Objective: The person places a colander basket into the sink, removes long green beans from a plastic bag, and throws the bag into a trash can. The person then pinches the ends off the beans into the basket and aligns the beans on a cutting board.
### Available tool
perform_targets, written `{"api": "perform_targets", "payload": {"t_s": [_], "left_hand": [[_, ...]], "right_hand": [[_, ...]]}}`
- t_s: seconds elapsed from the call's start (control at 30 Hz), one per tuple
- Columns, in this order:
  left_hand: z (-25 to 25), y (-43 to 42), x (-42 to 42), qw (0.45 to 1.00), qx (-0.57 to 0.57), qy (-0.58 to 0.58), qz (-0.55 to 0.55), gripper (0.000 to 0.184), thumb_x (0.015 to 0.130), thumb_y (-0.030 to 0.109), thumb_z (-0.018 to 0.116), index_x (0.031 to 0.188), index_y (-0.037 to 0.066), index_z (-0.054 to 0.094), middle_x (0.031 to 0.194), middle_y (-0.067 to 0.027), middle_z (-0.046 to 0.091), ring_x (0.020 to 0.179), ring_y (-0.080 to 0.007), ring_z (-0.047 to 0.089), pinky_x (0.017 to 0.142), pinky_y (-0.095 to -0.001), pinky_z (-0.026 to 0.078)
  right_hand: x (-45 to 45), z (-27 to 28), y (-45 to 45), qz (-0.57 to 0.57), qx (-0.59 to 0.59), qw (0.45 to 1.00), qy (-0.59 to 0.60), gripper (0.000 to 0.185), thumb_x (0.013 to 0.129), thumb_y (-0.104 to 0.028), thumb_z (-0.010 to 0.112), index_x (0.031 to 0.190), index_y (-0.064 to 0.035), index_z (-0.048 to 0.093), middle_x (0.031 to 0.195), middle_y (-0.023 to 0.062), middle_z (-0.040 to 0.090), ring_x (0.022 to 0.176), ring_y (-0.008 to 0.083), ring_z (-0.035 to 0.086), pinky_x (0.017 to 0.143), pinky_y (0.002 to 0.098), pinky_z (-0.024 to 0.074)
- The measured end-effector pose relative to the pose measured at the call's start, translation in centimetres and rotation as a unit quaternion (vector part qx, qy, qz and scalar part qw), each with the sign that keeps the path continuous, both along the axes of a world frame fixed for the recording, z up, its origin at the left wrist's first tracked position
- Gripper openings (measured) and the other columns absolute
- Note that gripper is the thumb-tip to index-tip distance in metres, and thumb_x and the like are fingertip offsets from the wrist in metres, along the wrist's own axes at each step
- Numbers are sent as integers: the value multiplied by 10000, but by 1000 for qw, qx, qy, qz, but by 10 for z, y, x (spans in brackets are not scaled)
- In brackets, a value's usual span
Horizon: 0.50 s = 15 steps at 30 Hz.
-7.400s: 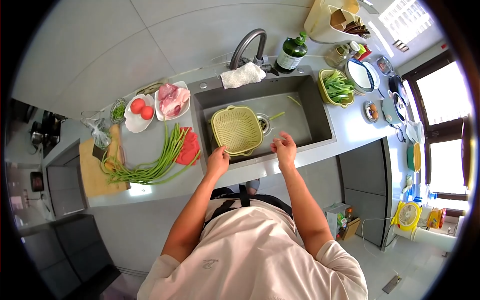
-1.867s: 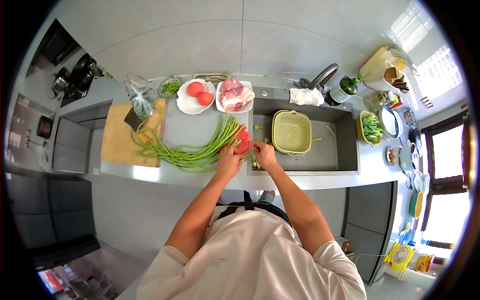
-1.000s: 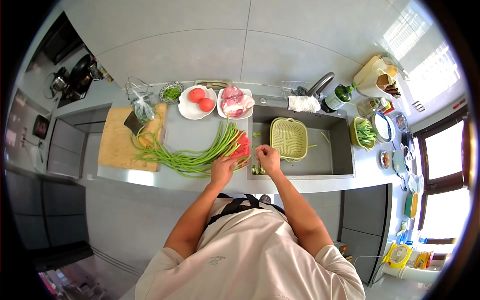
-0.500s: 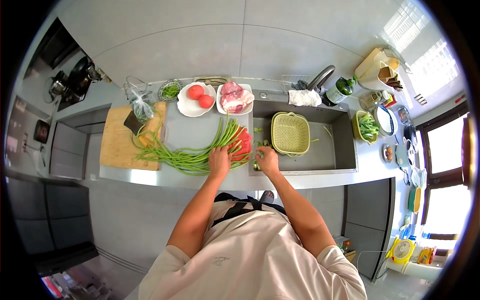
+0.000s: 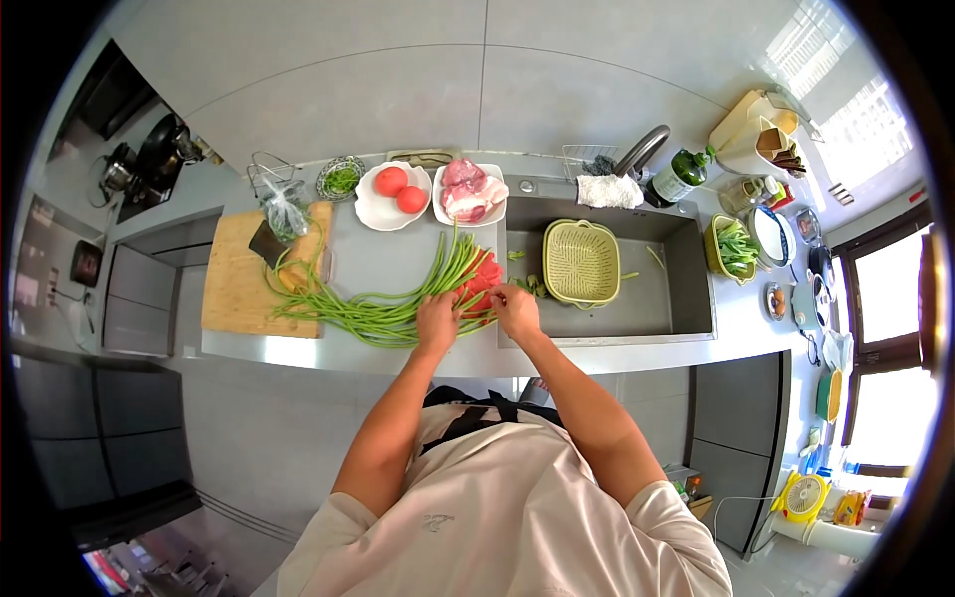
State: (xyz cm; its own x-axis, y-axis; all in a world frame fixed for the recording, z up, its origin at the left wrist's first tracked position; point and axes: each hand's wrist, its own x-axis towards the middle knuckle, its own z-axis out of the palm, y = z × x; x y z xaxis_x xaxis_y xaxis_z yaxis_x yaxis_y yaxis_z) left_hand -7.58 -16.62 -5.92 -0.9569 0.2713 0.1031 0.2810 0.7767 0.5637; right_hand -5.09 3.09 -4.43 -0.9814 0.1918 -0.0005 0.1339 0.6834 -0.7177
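A large bundle of green long beans (image 5: 368,315) lies across the counter, from the cutting board to the sink's left edge. My left hand (image 5: 437,323) is closed over the beans near their right end. Beside it, my right hand (image 5: 515,312) is at the sink's left rim, thumb and fingers pinched together at the bean tips. Its fingertips partly hide what they grip. A red plastic-looking sheet or bag (image 5: 484,276) lies under the bean ends. In the sink (image 5: 657,310), a pale green basket (image 5: 581,262) stands near bits of green trimmings (image 5: 534,285).
A wooden cutting board (image 5: 234,284) lies at the left. Behind the beans stand a plate of tomatoes (image 5: 378,214) and a plate of raw meat (image 5: 464,191). The faucet (image 5: 645,149) has a white cloth over its base. A basket of greens (image 5: 734,247) sits right of the sink.
My right hand has moved from over the sink's left edge leftward to the bean tips, closer to my left hand. My left hand stays on the beans.
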Motion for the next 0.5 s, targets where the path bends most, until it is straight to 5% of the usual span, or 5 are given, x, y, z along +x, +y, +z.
{"api": "perform_targets", "payload": {"t_s": [0.23, 0.5], "left_hand": [[-1, -4, 4, 1000, 18, 3, -13, 272, 814, 104, 806, 1056, 87, 683, 1010, -92, 722, 996, -342, 626, 860, -475, 480], [7, -4, 1, 999, 6, 39, 31, 342, 826, 98, 792, 1150, 96, 683, 1082, -97, 692, 1040, -345, 616, 895, -487, 482]], "right_hand": [[-3, -6, -8, 52, 196, 978, 53, 235, 885, -253, 739, 1115, -215, 768, 1015, 65, 731, 1012, 321, 614, 968, 392, 483], [-2, 13, 0, 62, 58, 996, 10, 194, 827, -231, 806, 1012, -171, 804, 925, 45, 724, 943, 289, 609, 909, 406, 505]]}}
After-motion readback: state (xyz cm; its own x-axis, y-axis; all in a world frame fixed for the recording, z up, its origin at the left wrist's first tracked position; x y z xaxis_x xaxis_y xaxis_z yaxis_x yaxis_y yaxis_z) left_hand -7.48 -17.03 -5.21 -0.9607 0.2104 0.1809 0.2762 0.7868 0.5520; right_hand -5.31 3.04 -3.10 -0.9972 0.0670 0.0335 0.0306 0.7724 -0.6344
